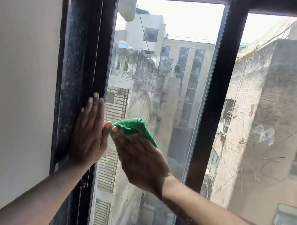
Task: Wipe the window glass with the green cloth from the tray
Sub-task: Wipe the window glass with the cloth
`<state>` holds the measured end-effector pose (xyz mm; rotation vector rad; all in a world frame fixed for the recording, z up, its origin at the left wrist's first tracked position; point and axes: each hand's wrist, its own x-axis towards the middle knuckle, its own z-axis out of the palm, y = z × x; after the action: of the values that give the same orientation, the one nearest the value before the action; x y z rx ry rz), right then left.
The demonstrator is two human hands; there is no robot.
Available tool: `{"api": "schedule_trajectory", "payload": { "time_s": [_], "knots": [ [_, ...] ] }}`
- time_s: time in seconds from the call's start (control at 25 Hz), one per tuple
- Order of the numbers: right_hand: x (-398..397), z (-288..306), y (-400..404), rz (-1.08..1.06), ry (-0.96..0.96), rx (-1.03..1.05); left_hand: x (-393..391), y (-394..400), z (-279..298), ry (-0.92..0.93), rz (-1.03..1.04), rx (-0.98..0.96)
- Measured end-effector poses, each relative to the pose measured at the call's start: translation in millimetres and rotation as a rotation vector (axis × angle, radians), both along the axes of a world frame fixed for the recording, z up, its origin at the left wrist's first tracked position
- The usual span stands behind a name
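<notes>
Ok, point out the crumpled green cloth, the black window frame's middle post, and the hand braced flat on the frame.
crumpled green cloth [135,128]: head view, bunched middle.
black window frame's middle post [220,81]: head view, upper face.
left hand [89,132]: head view, back of hand.

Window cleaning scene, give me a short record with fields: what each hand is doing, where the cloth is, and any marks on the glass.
left hand: flat, fingers straight, resting on the black window frame
right hand: presses the green cloth to the left pane
cloth position: lower left part of that pane
marks: white smudge on the right pane
</notes>
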<state>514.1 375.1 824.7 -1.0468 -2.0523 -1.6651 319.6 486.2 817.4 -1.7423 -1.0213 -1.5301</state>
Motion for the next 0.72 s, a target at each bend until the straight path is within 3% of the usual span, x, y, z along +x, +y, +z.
{"api": "schedule_trajectory", "payload": {
  "time_s": [0.04,0.12,0.16,0.2,0.28,0.32,0.36,0.48,0.52,0.56,0.64,0.72],
  "knots": [
    [1.1,39.0,4.0,0.026,0.054,0.093,1.0,-1.5,-0.7,-0.019,-0.004,-0.003],
    [1.5,115.6,4.9,0.056,0.460,0.158,2.8,-1.5,0.6,-0.053,-0.050,-0.016],
    [0.7,125.3,2.2,0.038,0.581,0.187,2.9,-1.1,0.8,-0.057,-0.080,-0.015],
    [-2.1,113.0,-1.1,-0.002,0.521,0.151,1.9,-1.0,0.0,-0.052,-0.094,-0.015],
    [9.9,57.7,-14.1,-0.091,0.093,-0.004,0.2,-1.5,1.3,-0.035,-0.076,-0.026],
    [26.9,54.8,-18.9,-0.067,-0.029,0.005,1.0,-4.4,1.5,-0.040,-0.058,-0.031],
    [39.6,73.5,-21.4,-0.038,0.017,0.048,2.7,-7.6,1.5,-0.056,-0.040,-0.031],
    [37.3,136.6,-22.0,0.022,0.651,0.197,5.9,-10.3,4.8,-0.081,-0.061,-0.044],
    [27.5,123.8,-25.1,-0.043,0.676,0.172,5.1,-10.7,4.3,-0.082,-0.076,-0.050],
    [19.1,82.0,-26.6,-0.121,0.481,0.153,4.0,-10.4,4.4,-0.084,-0.087,-0.053],
    [19.4,-8.5,-49.8,-0.260,-0.134,-0.015,2.5,-10.5,5.5,-0.079,-0.099,-0.063],
    [46.3,9.0,-51.1,-0.270,-0.321,-0.007,3.7,-14.0,6.9,-0.094,-0.109,-0.066]
  ]
}}
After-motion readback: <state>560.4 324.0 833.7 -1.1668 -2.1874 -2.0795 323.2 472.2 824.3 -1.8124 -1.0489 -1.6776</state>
